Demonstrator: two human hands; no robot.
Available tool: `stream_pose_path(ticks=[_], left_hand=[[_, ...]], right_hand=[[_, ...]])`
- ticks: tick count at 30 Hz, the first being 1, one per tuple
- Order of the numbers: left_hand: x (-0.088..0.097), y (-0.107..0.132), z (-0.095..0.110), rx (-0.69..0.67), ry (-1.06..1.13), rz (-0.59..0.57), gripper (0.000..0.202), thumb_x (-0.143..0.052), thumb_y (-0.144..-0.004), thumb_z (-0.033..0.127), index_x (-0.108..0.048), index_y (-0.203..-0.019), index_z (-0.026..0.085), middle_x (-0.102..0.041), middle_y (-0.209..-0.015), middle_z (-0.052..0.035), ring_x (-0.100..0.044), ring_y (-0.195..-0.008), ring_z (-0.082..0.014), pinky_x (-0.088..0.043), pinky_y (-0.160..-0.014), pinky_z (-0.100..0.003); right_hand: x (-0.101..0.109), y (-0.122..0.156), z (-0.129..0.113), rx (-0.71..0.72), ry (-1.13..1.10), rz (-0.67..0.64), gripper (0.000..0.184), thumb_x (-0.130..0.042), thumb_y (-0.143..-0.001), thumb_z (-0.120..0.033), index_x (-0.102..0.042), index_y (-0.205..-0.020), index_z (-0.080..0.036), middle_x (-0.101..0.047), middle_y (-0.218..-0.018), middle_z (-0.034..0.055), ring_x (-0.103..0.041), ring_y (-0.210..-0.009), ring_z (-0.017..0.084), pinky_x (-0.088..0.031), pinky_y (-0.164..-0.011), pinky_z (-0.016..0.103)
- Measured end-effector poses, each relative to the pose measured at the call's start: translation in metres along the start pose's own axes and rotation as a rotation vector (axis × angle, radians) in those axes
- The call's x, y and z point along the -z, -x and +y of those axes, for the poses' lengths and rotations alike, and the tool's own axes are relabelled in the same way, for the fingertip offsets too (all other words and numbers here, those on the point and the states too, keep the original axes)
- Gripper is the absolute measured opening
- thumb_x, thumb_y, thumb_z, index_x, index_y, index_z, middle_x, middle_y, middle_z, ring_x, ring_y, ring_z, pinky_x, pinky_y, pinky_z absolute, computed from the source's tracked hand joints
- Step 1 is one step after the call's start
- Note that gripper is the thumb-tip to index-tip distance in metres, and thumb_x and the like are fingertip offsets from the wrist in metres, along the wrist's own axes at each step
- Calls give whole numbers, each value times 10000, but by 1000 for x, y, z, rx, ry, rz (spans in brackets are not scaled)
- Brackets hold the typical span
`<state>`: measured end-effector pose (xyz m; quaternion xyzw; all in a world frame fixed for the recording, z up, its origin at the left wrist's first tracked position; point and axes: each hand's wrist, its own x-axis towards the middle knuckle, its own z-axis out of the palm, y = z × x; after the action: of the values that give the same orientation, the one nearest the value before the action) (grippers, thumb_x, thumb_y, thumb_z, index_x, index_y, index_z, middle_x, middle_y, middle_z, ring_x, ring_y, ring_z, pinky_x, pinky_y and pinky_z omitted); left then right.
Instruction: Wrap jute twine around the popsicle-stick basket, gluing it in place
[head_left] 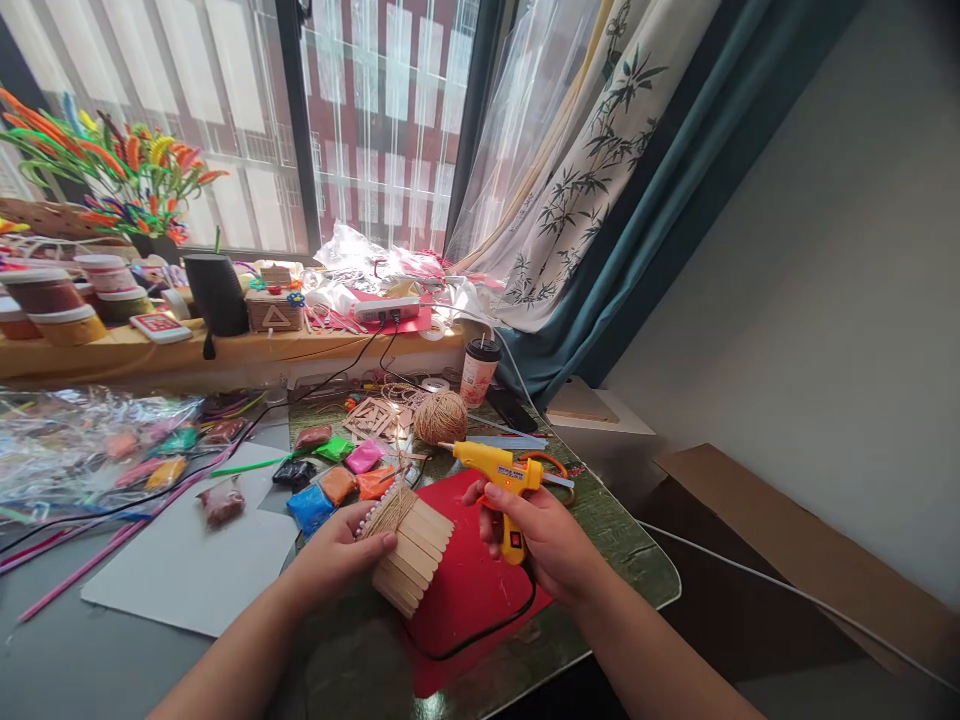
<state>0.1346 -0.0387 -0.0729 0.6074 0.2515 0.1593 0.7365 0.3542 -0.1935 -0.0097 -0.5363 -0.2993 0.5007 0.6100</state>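
My left hand [346,552] grips a small craft piece made of popsicle sticks [416,550]. Twine winds round one end of it, and a row of white beads runs along the edge. In my right hand [541,535] is a yellow hot glue gun [501,470], its nozzle pointing left toward a ball of twine [440,416]. A small red light glows on the gun's side. The nozzle is apart from the stick piece. Beneath both hands lies a sheet of red paper [480,610], with the gun's black cord curving over it.
Several bright clay packets [311,508] lie beyond my left hand, near white paper [187,570]. A lidded paper cup [480,372] and a phone [511,410] stand or lie behind the gun. A power strip [386,309] rests on the sill. Cardboard [795,530] is at right.
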Motion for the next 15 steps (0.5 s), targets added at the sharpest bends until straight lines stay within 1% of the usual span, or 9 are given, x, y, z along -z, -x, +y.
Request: stream_pose_path(ticks=[2,5,7,10,15], left_hand=[[2,0,0,-28,-13,67,520,-849,-744,523,-756,-1127,183,-815,-1108,-89,-721,-1044,-338,-576,-840,-356],[4,1,0,-59,-53,100,525,-829,-766,529,-751,-1144,174,-808,-1136,-98,-716,-1057,-344,-571,-856,-360],[4,2,2,-66,-84,97,519,-818,-778,532,-753,-1139,165,-809,-1126,-103,-717,-1049,-347,-575,-849,-365],[3,3,4,-77,-110,75,508,-816,-781,527,-756,-1134,166,-810,-1119,-102,-719,-1040,-350,-582,-842,-371],[1,2,5,-114,-140,56,469,-808,-792,517,-770,-1112,177,-808,-1119,-92,-716,-1044,-342,-583,-851,-359]], right_hand=[[1,8,3,-59,109,-27,423,-735,-804,-557,-675,-944,-163,-594,-567,-38,-526,-461,101,-408,-467,226],[-1,14,8,-132,261,4,468,-773,-741,-584,-642,-934,-178,-577,-540,-52,-521,-449,109,-402,-453,226],[-6,17,12,-159,337,0,470,-776,-731,-592,-642,-933,-189,-557,-531,-62,-510,-447,108,-406,-449,226],[-12,18,17,-151,419,-47,442,-739,-769,-593,-676,-953,-197,-520,-507,-66,-484,-438,109,-408,-446,230],[-19,19,19,-175,467,-48,467,-712,-789,-578,-691,-1063,-201,-525,-502,-63,-453,-425,111,-387,-421,221]])
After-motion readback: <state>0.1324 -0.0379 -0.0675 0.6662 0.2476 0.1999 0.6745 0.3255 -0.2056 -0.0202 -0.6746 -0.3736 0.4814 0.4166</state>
